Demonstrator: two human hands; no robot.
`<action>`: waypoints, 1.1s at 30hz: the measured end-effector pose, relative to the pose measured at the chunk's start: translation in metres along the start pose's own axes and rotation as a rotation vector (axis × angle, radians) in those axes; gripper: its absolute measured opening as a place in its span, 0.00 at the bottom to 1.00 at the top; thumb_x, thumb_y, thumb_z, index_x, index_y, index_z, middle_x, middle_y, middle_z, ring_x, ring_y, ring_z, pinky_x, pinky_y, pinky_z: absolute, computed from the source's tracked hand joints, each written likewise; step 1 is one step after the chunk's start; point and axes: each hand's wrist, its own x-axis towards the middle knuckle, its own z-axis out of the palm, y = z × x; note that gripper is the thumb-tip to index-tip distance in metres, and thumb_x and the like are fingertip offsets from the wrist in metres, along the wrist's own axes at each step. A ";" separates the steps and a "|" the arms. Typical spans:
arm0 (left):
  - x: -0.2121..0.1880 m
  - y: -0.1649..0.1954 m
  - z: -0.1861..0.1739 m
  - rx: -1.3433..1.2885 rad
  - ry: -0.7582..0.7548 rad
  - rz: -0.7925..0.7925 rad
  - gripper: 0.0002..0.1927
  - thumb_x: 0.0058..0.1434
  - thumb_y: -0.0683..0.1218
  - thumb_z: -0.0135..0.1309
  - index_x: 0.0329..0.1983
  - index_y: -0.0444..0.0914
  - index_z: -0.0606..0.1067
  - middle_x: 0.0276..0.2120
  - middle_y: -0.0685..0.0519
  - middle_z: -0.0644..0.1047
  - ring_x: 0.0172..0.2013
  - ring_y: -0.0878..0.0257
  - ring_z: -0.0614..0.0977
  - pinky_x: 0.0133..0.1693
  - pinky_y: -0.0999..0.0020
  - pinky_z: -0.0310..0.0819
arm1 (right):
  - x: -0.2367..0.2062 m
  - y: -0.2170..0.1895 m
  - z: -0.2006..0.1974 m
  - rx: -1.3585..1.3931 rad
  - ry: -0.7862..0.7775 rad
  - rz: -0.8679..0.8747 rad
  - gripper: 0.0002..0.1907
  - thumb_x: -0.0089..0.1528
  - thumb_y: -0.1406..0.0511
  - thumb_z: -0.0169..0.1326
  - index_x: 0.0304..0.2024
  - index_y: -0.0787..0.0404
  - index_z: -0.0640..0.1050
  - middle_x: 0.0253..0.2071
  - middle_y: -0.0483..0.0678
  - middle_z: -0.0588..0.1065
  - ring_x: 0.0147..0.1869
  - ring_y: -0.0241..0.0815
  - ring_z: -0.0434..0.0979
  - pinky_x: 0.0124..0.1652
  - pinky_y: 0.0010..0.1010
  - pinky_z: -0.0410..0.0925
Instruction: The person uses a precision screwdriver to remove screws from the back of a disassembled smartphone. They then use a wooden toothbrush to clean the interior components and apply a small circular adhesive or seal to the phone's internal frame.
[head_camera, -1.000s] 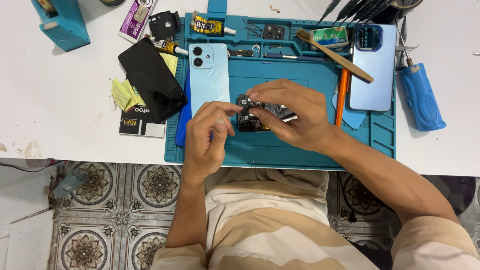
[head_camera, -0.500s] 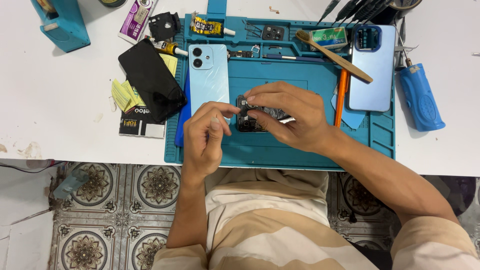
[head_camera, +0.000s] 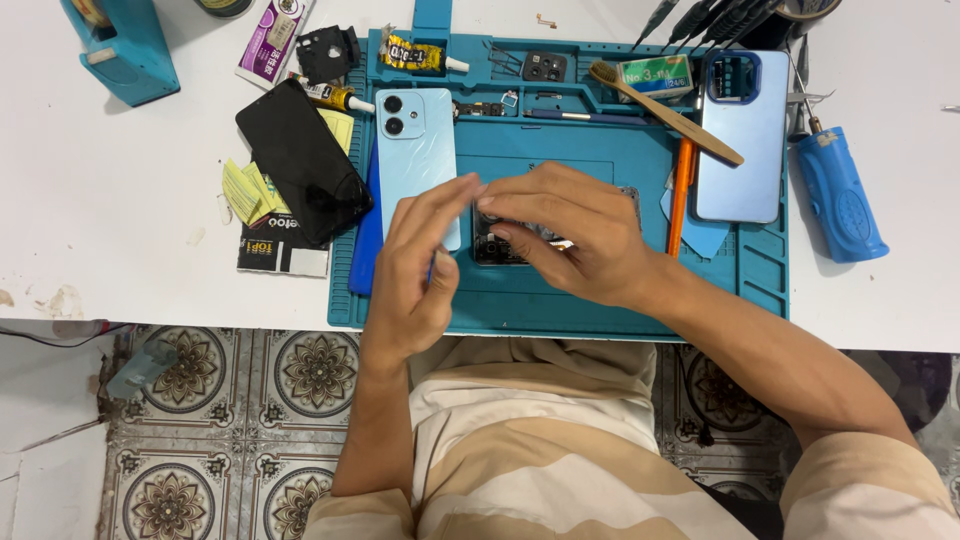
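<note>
An opened phone (head_camera: 497, 249) with its insides showing lies in the middle of a teal repair mat (head_camera: 600, 300). My right hand (head_camera: 575, 235) covers most of it, its fingers pinched on a thin metal tool whose silver tip (head_camera: 560, 244) shows under the fingers. My left hand (head_camera: 425, 265) hovers just left of the phone with its fingers stretched out and apart, holding nothing. Its fingertips overlap the lower corner of a light-blue back cover (head_camera: 412, 145) lying on the mat.
A black screen panel (head_camera: 300, 160) and yellow slips (head_camera: 245, 190) lie left of the mat. On the right are a blue phone (head_camera: 740, 140), a wooden brush (head_camera: 665, 115), an orange pen (head_camera: 682, 195) and a blue electric screwdriver (head_camera: 840, 195). A teal box (head_camera: 120, 50) stands far left.
My left hand has lifted off the opened phone and spread its fingers. My right hand has stayed over the phone, shifting slightly.
</note>
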 end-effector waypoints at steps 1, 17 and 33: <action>0.000 -0.001 0.001 -0.021 -0.001 -0.050 0.34 0.81 0.63 0.34 0.50 0.27 0.74 0.59 0.41 0.75 0.54 0.51 0.77 0.53 0.63 0.70 | 0.000 0.000 -0.001 -0.008 0.006 -0.015 0.17 0.61 0.76 0.66 0.52 0.66 0.78 0.50 0.55 0.79 0.45 0.45 0.80 0.41 0.30 0.73; -0.003 -0.001 0.001 -0.030 -0.025 -0.220 0.30 0.78 0.63 0.37 0.54 0.34 0.77 0.48 0.47 0.81 0.47 0.54 0.81 0.49 0.65 0.73 | -0.004 0.000 -0.001 -0.041 0.071 0.019 0.16 0.62 0.76 0.65 0.51 0.65 0.78 0.52 0.54 0.79 0.51 0.44 0.84 0.46 0.28 0.78; -0.007 -0.008 0.003 0.024 -0.044 -0.231 0.25 0.76 0.57 0.44 0.50 0.30 0.77 0.43 0.44 0.81 0.42 0.54 0.80 0.43 0.65 0.73 | -0.003 0.002 0.010 -0.010 -0.105 0.105 0.20 0.65 0.72 0.65 0.59 0.64 0.75 0.43 0.49 0.80 0.43 0.44 0.82 0.40 0.31 0.74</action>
